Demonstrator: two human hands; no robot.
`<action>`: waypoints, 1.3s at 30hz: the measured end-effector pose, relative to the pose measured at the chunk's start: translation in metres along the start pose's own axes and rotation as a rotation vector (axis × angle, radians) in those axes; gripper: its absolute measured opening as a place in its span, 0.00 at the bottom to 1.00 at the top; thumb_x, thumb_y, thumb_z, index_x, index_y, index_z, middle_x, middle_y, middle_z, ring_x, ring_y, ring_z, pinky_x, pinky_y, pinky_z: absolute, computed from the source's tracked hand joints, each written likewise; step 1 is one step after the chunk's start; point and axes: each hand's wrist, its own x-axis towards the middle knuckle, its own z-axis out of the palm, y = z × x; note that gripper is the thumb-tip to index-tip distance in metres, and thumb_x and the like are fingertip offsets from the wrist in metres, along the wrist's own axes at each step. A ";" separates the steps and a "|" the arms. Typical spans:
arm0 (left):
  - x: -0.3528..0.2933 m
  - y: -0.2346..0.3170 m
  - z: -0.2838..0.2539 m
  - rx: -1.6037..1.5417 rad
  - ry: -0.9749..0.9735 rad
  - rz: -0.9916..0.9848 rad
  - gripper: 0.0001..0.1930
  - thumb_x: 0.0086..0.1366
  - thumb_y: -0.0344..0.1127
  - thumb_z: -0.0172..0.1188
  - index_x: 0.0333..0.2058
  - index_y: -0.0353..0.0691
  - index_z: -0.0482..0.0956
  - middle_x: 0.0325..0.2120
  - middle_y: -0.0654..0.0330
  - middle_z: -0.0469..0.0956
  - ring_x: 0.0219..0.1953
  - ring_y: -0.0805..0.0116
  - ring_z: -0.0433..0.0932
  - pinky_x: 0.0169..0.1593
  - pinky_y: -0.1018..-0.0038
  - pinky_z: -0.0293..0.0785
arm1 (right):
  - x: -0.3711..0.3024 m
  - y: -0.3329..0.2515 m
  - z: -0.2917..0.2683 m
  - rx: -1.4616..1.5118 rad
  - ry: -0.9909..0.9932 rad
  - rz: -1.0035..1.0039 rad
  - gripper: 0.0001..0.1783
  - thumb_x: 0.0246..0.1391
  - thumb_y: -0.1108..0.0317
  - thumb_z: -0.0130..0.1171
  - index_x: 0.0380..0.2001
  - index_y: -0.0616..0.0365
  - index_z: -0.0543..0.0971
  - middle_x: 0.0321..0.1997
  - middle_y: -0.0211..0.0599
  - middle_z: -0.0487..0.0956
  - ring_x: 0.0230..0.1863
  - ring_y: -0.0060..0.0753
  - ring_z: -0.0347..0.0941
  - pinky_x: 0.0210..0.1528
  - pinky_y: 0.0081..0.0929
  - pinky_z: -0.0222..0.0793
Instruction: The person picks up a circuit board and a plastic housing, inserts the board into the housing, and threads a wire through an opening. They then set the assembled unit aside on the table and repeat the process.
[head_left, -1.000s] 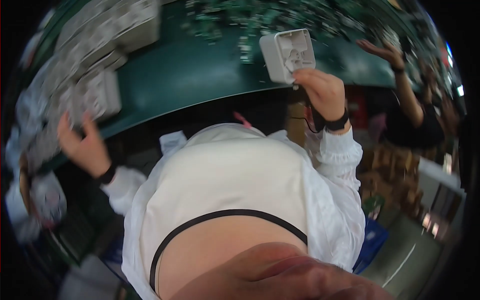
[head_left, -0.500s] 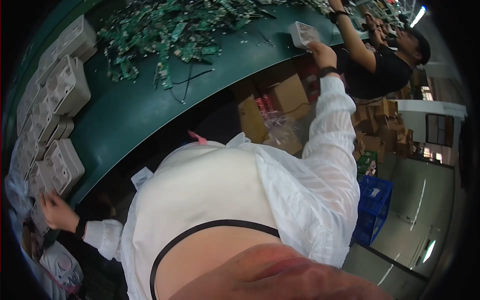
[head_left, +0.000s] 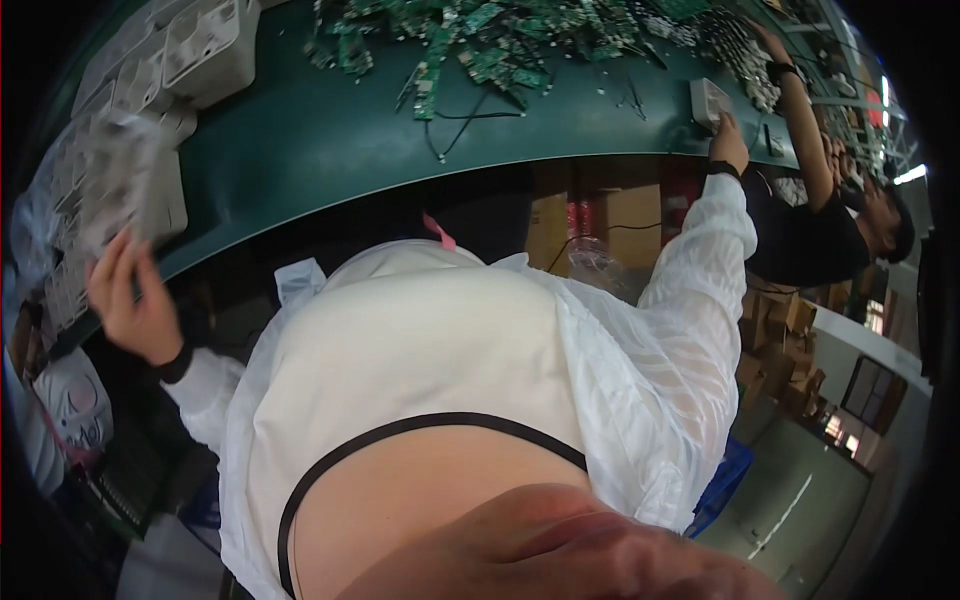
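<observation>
At the table's far right, my right hand [head_left: 731,148] grips the near edge of a small white plastic housing [head_left: 708,103], its open side showing. My left hand [head_left: 138,300] is raised at the left, fingers curled up against the lower end of another white plastic housing [head_left: 118,180]. That one is smeared by motion, so its details are lost. Behind it and around it stand stacks of similar white housings [head_left: 212,50] on the green table [head_left: 330,130].
Green circuit boards [head_left: 490,50] lie heaped along the back, with black cables [head_left: 470,125] in front. A co-worker in black [head_left: 810,225] reaches in at the right. Cardboard boxes [head_left: 625,205] sit below the table. A white printed bag [head_left: 75,400] lies at lower left.
My left hand has moved up from the lower stack and now has a housing at its fingertips. My right hand still holds its housing; the whole view has shifted.
</observation>
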 end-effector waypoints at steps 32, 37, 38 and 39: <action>-0.033 0.096 0.117 -0.664 -0.364 -0.331 0.55 0.45 0.43 0.84 0.69 0.47 0.61 0.64 0.44 0.68 0.65 0.44 0.68 0.69 0.53 0.62 | -0.125 -0.435 -0.142 2.733 -0.836 0.471 0.05 0.64 0.80 0.60 0.42 0.66 0.80 0.45 0.43 0.84 0.44 0.35 0.84 0.48 0.25 0.84; -0.025 0.102 0.110 -0.692 -0.383 -0.322 0.60 0.41 0.42 0.86 0.71 0.45 0.58 0.66 0.46 0.67 0.69 0.46 0.66 0.70 0.59 0.63 | -0.140 -0.475 -0.177 2.025 -0.463 -0.195 0.05 0.62 0.81 0.63 0.40 0.68 0.83 0.46 0.45 0.85 0.46 0.36 0.84 0.51 0.26 0.82; -0.023 0.104 0.108 -0.685 -0.385 -0.327 0.60 0.41 0.42 0.86 0.71 0.45 0.58 0.66 0.46 0.67 0.69 0.46 0.66 0.70 0.59 0.63 | -0.143 -0.478 -0.180 1.896 -0.382 -0.339 0.05 0.61 0.82 0.63 0.40 0.69 0.83 0.46 0.45 0.85 0.46 0.37 0.84 0.51 0.26 0.82; -0.020 0.105 0.105 -0.654 -0.397 -0.297 0.60 0.41 0.42 0.86 0.71 0.45 0.58 0.65 0.46 0.67 0.69 0.47 0.65 0.70 0.59 0.63 | -0.145 -0.482 -0.181 1.762 -0.302 -0.476 0.05 0.59 0.83 0.64 0.39 0.70 0.84 0.45 0.45 0.86 0.46 0.37 0.85 0.51 0.26 0.81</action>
